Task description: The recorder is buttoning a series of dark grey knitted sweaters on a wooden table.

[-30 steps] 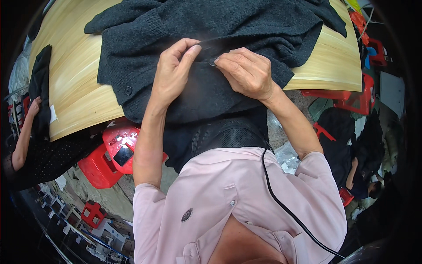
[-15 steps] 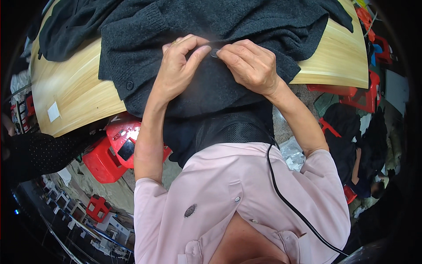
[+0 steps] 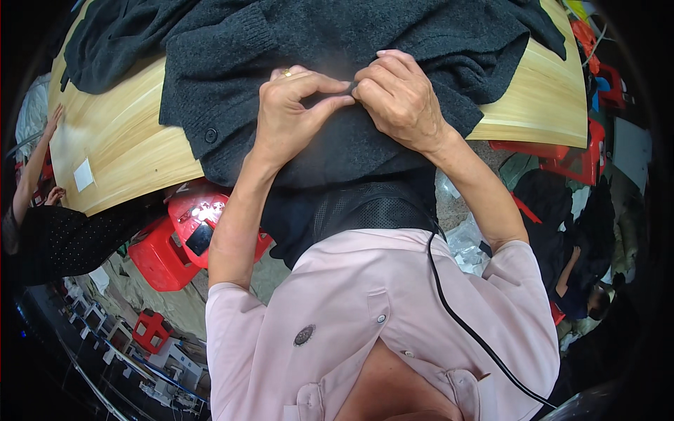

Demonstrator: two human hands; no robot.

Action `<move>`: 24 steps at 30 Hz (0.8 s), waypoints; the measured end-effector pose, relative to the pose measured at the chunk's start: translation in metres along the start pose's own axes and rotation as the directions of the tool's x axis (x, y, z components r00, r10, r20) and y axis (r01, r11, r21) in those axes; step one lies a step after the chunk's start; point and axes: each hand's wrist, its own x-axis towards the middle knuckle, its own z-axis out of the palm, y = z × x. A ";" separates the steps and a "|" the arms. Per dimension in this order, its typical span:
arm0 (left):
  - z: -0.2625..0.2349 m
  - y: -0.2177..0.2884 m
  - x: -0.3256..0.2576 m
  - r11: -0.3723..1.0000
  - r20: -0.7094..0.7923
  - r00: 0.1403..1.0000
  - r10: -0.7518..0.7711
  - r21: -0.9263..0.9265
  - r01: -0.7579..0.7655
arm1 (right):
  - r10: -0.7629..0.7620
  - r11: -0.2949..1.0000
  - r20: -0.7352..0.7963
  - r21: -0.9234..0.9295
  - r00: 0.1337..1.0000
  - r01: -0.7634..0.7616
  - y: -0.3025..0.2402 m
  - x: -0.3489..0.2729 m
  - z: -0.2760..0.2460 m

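Observation:
A dark grey knit cardigan (image 3: 210, 77) lies spread over the near edge of the table, part of it hanging toward my lap. My left hand (image 3: 291, 109), with a ring on one finger, pinches a small dark bit of it between thumb and forefinger. My right hand (image 3: 401, 102) is closed, its curled fingertips meeting the left ones at the same spot. Whether a button or only cloth is between the fingertips is hidden. A round dark button (image 3: 210, 135) shows on the cardigan's lower left corner.
The wood-grain table (image 3: 126, 140) carries a small white paper square (image 3: 83, 174) at left. Red stools (image 3: 160, 256) stand below left and at right. A person's arm (image 3: 34, 168) reaches to the table's left edge. A black cable (image 3: 449, 302) runs down my shirt.
My hands have come together, covering the button that showed between them. The left hand shifted slightly right. At far left, another person's arm has come to the table edge.

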 end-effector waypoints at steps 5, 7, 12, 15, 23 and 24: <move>0.003 0.003 -0.001 0.999 -0.102 0.994 0.031 0.017 -0.029 | 0.029 0.993 -0.108 0.121 0.994 -0.016 -0.002 0.000 0.010; 0.005 0.005 -0.001 0.999 -0.130 0.991 0.039 0.033 -0.035 | 0.048 0.992 -0.152 0.122 0.987 -0.029 -0.005 0.001 0.012; 0.013 0.007 -0.004 0.987 -0.199 0.976 0.089 0.149 -0.060 | 0.061 0.994 -0.175 0.097 0.983 -0.045 -0.009 0.002 0.015; 0.016 0.008 -0.007 0.953 -0.208 0.958 0.196 0.269 -0.136 | 0.059 0.994 -0.148 0.097 0.987 -0.045 -0.011 0.004 0.012; -0.001 0.006 -0.004 0.994 -0.050 0.998 0.044 0.104 -0.039 | 0.074 0.977 -0.036 0.205 0.997 -0.065 0.001 -0.007 0.002; -0.004 0.007 -0.003 0.995 -0.019 0.998 0.054 0.087 -0.052 | 0.099 0.971 -0.022 0.223 0.995 -0.092 0.003 -0.006 -0.001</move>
